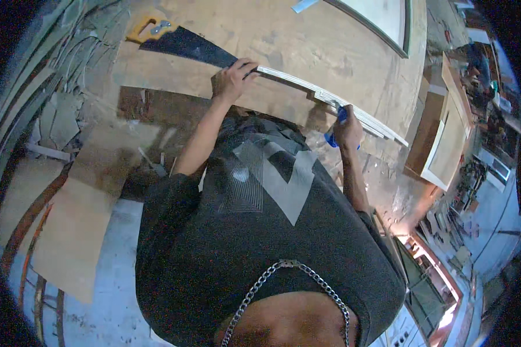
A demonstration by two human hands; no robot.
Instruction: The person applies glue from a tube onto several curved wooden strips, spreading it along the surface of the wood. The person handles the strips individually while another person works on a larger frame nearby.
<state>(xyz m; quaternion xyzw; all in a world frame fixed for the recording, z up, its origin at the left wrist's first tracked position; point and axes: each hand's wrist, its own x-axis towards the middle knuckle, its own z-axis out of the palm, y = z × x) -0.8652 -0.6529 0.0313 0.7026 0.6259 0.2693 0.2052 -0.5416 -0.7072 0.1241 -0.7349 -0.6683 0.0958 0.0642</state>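
A bundle of long, thin white strips [315, 91] runs slantwise along the near side of a plywood worktop. My left hand [234, 80] is closed around the far left end of these strips, close to the tip of a handsaw blade. My right hand [347, 130] grips a blue-handled tool [331, 137] against the strips, right of their middle. A bit of metal shows at the tool's upper end, but my fingers hide most of it. The handsaw [185, 45] lies flat on the worktop, its yellow handle to the left.
The plywood worktop [307, 34] carries a framed pale panel [376, 23] at the far right and a blue strip [304, 6] nearby. Wooden box-like frames [437, 139] stand to the right. Piled scraps [63, 115] crowd the left, beside a leaning board [81, 231].
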